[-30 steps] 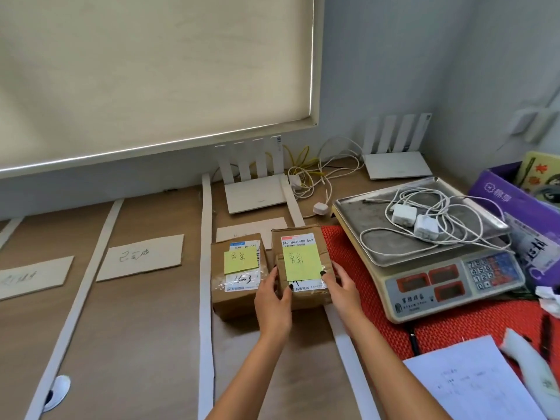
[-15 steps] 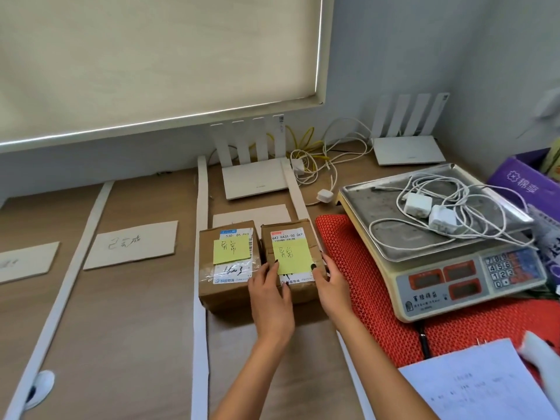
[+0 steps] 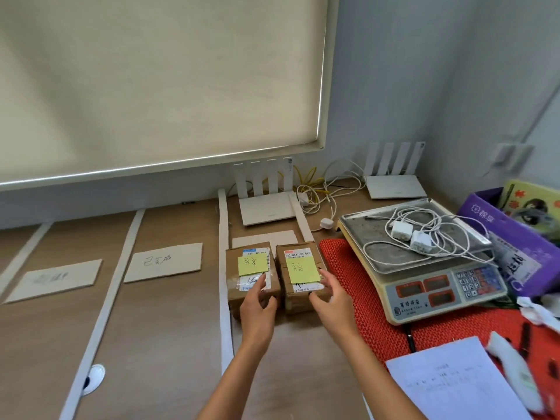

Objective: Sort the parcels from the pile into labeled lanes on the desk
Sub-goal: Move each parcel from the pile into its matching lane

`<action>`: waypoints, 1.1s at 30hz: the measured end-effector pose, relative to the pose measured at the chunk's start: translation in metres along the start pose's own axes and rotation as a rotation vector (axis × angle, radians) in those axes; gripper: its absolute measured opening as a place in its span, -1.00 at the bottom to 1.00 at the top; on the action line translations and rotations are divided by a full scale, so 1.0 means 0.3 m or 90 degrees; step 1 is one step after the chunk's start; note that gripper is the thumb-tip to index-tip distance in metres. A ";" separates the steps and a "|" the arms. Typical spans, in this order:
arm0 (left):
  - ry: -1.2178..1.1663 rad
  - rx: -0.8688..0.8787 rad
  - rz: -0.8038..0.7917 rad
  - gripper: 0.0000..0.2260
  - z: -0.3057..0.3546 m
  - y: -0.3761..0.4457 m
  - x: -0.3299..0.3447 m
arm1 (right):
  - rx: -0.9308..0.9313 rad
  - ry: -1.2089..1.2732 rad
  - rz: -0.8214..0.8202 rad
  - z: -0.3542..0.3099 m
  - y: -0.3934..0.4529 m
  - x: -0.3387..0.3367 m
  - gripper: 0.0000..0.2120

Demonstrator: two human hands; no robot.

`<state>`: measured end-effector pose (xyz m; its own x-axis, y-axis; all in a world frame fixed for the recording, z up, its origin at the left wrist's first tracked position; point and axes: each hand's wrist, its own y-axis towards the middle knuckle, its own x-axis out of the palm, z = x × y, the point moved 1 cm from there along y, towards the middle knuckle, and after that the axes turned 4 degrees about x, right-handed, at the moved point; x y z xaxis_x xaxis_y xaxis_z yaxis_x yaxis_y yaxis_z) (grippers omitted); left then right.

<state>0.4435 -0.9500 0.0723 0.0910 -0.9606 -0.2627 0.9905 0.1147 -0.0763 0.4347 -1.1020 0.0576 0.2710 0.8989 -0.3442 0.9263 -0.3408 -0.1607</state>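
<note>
Setting: a brown wooden tabletop (image 3: 151,344) is seen from above, divided into lanes by white strips (image 3: 100,313).
Lane labels: a pale cardboard card with handwriting (image 3: 165,262) lies in one lane, and a second pale card (image 3: 54,280) lies in the lane to its left.
Parcels: two small brown cardboard boxes stand side by side, nearly touching, in the lane just left of the red mat (image 3: 357,301). The left cardboard box (image 3: 250,278) and the right cardboard box (image 3: 300,277) each carry a yellow-green sticky note.
Left hand (image 3: 257,310): its grip is loose, fingers nearly straight, with fingertips over the left box's top; nothing is held.
Right hand (image 3: 331,301): its grip is wide and relaxed, fingers resting near the right box's near corner; nothing is clasped.
Right side: a beige electronic scale with a metal tray (image 3: 424,268) sits on the red mat, with white chargers and cables (image 3: 421,237) on its tray.
</note>
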 end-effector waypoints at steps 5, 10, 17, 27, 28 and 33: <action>-0.040 0.044 0.009 -0.46 0.039 -0.082 -0.165 | -0.024 0.010 -0.023 -0.098 -0.152 0.047 -0.43; -0.066 0.077 0.021 -0.40 0.063 -0.173 -0.347 | -0.064 0.008 -0.057 -0.196 -0.340 0.129 -0.40; -0.057 0.128 0.030 -0.41 0.056 -0.378 -0.682 | -0.097 -0.016 -0.046 -0.331 -0.669 0.322 -0.41; -0.074 0.190 0.037 -0.41 -0.032 -0.736 -1.264 | -0.149 -0.032 -0.094 -0.458 -1.230 0.658 -0.32; -0.076 0.190 0.040 -0.42 -0.048 -0.768 -1.315 | -0.156 -0.041 -0.105 -0.466 -1.282 0.687 -0.31; -0.062 0.184 0.052 -0.42 -0.095 -0.915 -1.487 | -0.177 -0.048 -0.146 -0.502 -1.477 0.784 -0.29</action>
<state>0.1280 -0.5459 0.1831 0.1676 -0.9724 -0.1626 0.9664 0.1294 0.2220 0.1273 -0.6980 0.1872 0.0373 0.9172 -0.3967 0.9993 -0.0355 0.0119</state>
